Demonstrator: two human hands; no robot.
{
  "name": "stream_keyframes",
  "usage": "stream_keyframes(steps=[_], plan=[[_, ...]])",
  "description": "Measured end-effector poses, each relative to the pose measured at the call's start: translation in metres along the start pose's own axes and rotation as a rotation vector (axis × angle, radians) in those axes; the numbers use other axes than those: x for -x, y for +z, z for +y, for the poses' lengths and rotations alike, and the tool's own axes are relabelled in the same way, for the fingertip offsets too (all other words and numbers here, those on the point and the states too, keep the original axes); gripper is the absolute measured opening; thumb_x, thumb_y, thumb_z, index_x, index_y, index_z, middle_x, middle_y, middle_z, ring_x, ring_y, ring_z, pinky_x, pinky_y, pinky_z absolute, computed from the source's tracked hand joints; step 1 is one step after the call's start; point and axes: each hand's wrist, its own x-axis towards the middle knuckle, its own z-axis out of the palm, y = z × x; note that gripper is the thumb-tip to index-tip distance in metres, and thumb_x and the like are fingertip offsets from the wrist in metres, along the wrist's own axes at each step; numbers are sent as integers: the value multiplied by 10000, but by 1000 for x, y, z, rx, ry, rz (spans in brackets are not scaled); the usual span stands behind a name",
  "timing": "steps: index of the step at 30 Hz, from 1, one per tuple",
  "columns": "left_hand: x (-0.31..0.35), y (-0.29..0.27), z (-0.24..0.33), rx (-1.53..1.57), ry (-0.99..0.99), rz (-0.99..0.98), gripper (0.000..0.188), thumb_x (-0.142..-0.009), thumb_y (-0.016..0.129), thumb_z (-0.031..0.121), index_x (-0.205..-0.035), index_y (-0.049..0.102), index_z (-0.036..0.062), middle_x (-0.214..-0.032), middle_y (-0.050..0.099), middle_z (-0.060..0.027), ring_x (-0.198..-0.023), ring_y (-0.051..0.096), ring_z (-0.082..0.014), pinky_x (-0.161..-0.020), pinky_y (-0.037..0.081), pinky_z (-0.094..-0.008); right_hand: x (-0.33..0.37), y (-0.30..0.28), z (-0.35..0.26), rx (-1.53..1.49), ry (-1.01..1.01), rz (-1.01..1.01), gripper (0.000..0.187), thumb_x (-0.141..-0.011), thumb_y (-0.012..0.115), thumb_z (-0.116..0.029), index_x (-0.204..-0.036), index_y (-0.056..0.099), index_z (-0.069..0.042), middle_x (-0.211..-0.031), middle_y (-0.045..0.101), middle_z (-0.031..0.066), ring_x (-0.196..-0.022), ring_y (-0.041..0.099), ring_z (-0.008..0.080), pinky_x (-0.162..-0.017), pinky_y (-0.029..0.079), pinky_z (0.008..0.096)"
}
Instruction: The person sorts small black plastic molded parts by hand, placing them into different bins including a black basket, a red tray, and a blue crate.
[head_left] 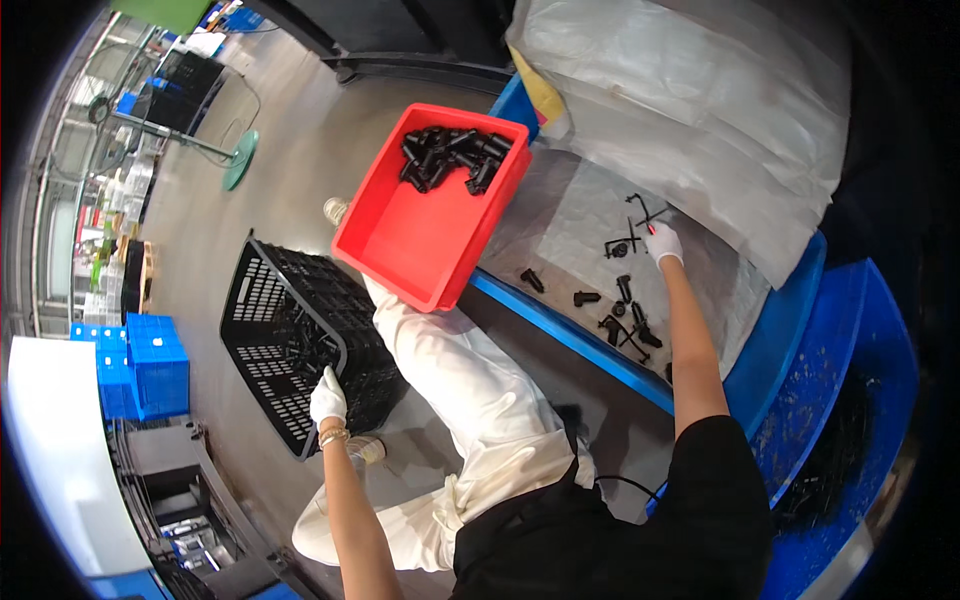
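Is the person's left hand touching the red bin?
Apart: the head view plainly shows part of the black crate between the left hand and red bin.

Black parts (624, 289) on pale sheeting (575, 235)

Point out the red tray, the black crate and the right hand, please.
Red tray (408, 245), head view: bare inner floor.
Black crate (252, 298), head view: slatted side wall.
Right hand (664, 243), head view: middle of the gloved hand.

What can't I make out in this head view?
Head view throughout:
Red item at right hand: too small, partly covered by the hand.
Left hand: whether it grips anything is too small to tell.
Black crate: floor hidden by heaped black parts.
Blue bin at right: dark contents too blurred to identify.
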Motion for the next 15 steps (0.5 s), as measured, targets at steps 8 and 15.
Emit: stream_keyframes(steps=[8, 15], plan=[[16, 1, 13, -18, 38, -7, 579, -963, 238, 478, -894, 628, 55, -830, 644, -241, -786, 618, -423, -714, 492, -501, 16, 62, 41, 133, 158, -165, 336, -816, 565, -264, -1059, 627, -40, -1044, 631, 218, -999, 606, 352, -832, 475, 438], [23, -4, 16, -19, 23, 61, 606, -958, 233, 502, -868, 634, 56, -827, 646, -239, -791, 623, -420, -723, 492, -501, 60, 30, 62, 44, -130, -370, 274, -818, 577, -287, -883, 597, -22, -684, 595, 67, -557, 548, 205, -520, 432, 377]])
